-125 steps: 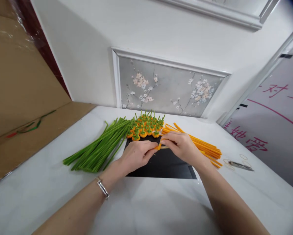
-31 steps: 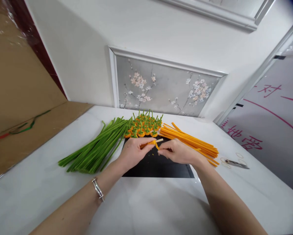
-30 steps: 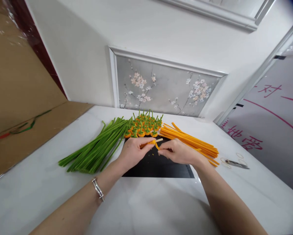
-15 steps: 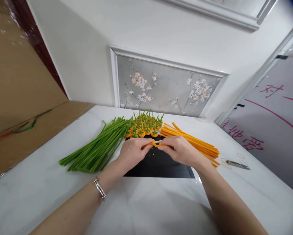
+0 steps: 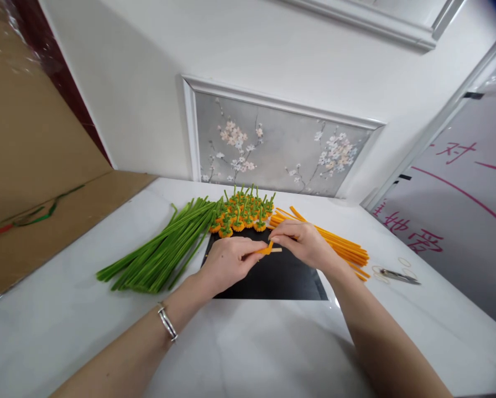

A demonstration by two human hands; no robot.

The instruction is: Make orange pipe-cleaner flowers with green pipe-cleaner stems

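My left hand (image 5: 231, 261) pinches a thin pale wooden stick (image 5: 276, 250) with an orange pipe cleaner (image 5: 269, 247) wrapped around it. Between the fingertips of my right hand (image 5: 303, 241) is the pipe cleaner's free end, held up off the stick. Both hands are above a black mat (image 5: 268, 279). Beyond them stand several small orange pumpkin shapes with green tops and stems (image 5: 243, 211), packed close together. To the left lies a bundle of green pipe cleaners (image 5: 160, 249); loose orange pipe cleaners (image 5: 339, 243) lie on the right, partly behind my right hand.
Small scissors or snips (image 5: 400, 276) rest on the white marbled tabletop (image 5: 239, 348) at the right, beside several thin rubber bands (image 5: 404, 262). Cardboard (image 5: 44, 226) borders the left side. A panelled wall (image 5: 148, 110) rises behind, and a whiteboard (image 5: 467, 182) with red writing stands right.
My right hand has swung the pipe cleaner's free end from below the stick to above it. The stick's bare end now points out to the right, clear of the right fingers.
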